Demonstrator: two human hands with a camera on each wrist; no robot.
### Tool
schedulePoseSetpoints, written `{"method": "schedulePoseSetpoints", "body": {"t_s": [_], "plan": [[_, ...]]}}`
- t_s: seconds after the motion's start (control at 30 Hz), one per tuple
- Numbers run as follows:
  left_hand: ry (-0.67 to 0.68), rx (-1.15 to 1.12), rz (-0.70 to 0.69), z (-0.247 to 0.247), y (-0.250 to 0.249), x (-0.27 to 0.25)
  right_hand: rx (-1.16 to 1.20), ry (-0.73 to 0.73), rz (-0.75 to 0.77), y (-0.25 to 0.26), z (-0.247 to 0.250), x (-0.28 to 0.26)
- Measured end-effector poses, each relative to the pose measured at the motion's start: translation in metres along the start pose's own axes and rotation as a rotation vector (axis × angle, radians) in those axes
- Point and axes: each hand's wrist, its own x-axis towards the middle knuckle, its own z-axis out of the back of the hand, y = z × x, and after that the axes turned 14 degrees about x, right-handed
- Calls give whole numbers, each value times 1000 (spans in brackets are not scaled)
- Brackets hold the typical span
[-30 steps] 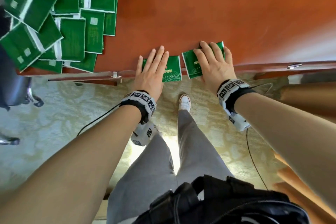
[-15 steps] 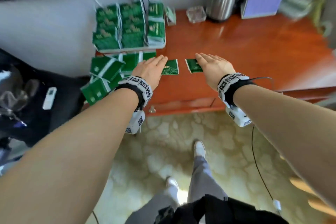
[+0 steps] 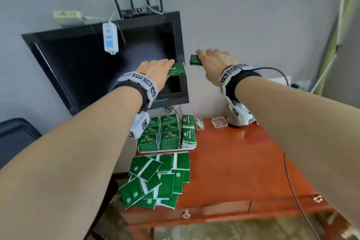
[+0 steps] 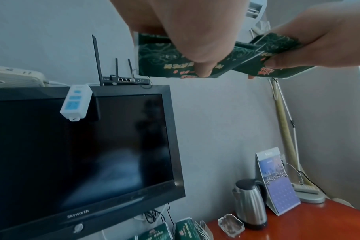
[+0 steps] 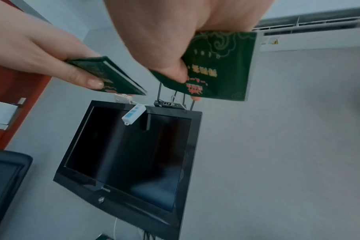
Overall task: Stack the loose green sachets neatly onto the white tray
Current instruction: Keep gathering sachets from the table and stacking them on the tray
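Note:
Both hands are raised high above the red-brown table [image 3: 233, 161], in front of the wall and the screen. My left hand [image 3: 155, 71] pinches a small bundle of green sachets [image 3: 176, 69], thumb underneath; the left wrist view shows that bundle [image 4: 160, 53]. My right hand [image 3: 213, 61] pinches another green sachet [image 3: 195, 60], which also appears in the right wrist view [image 5: 222, 65]. The two hands are close together but apart. Below, the white tray [image 3: 191, 147] holds three rows of stacked sachets [image 3: 167, 134]. A loose pile of sachets [image 3: 155, 179] lies in front of it, at the table's left edge.
A black wall screen [image 3: 109, 68] hangs behind the hands, with a white power strip [image 3: 110, 38] dangling over it and a router on top. A glass ashtray [image 3: 219, 122], a steel kettle [image 4: 250, 201] and a desk calendar [image 4: 277, 183] stand at the table's back. A dark chair [image 3: 15, 136] is at the left.
Both hands have lifted off the table, each carrying its sachets up to screen height. The head view has swung up from the floor to the wall.

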Motion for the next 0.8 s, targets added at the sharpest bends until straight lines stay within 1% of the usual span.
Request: {"method": "schedulePoseSetpoints", "body": {"t_s": [0.17, 0.43, 0.67, 0.8], "plan": [[24, 12, 52, -10, 15, 17, -29, -6, 71, -2, -8, 37], [107, 8, 132, -44, 42, 34, 12, 20, 151, 12, -46, 93], [187, 31, 109, -100, 81, 38, 22, 83, 149, 47, -99, 138], [184, 55, 76, -130, 106, 47, 14, 101, 114, 75, -130, 163]]}}
